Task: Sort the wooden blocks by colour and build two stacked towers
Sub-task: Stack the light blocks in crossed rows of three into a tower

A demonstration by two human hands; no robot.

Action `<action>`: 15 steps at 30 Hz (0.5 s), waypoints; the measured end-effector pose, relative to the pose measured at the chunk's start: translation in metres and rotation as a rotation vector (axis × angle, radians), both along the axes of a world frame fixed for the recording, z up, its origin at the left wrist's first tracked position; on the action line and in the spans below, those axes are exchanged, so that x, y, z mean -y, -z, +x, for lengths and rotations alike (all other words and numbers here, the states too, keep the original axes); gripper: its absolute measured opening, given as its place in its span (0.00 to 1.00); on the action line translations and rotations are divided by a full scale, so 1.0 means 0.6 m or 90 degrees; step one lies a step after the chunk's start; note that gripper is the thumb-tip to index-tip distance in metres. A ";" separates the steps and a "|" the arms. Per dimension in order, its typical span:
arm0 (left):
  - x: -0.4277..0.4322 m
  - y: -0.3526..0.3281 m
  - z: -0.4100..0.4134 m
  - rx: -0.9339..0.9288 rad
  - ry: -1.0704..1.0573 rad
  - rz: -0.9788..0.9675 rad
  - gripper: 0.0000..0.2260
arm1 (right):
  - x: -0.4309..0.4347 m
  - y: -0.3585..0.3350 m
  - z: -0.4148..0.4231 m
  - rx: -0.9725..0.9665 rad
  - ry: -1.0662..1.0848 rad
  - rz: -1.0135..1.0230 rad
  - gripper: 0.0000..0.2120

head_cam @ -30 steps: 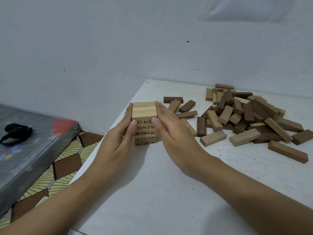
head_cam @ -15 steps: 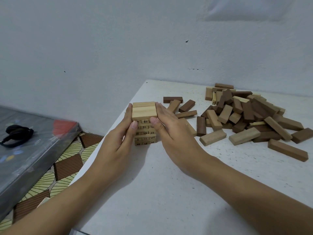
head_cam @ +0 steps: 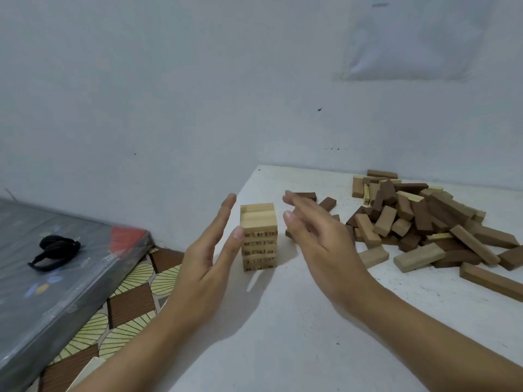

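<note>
Head view: table (head_cam: 283,349) bears pale tower (head_cam: 259,236) between left hand (head_cam: 206,264) and right hand (head_cam: 319,244)

Pale bare wall (head_cam: 169,94), white table (head_cam: 283,349), patterned floor (head_cam: 127,306), grey mattress (head_cam: 42,301)

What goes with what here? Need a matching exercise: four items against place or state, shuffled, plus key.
Column A
1. light-wood tower
2. mixed block pile
3. black headphones
4. left hand

Column B
a. lying on the grey mat, off the table
b. open, fingers straight, just left of the tower
c. standing upright near the table's left edge
d. heaped on the table's right side

Pairs: 1-c, 2-d, 3-a, 4-b
</note>
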State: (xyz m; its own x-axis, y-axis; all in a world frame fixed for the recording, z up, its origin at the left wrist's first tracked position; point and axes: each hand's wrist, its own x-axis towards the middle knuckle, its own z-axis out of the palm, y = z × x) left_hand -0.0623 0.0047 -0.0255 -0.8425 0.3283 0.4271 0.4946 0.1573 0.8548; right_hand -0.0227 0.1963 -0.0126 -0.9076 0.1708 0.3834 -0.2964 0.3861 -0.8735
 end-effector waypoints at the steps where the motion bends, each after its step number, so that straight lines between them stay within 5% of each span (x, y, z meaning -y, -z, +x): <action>1: 0.000 -0.006 0.001 -0.014 0.002 0.003 0.22 | -0.005 -0.006 0.001 -0.029 0.024 0.009 0.14; 3: 0.000 -0.018 0.006 -0.071 0.003 0.001 0.18 | -0.017 -0.020 0.005 -0.056 0.059 0.019 0.07; 10: -0.017 -0.056 0.027 -0.364 -0.018 -0.083 0.08 | -0.083 -0.047 0.053 -0.039 0.073 0.086 0.10; 15: -0.065 -0.066 0.059 -0.362 0.104 -0.219 0.08 | -0.143 -0.020 0.103 0.001 0.109 0.287 0.07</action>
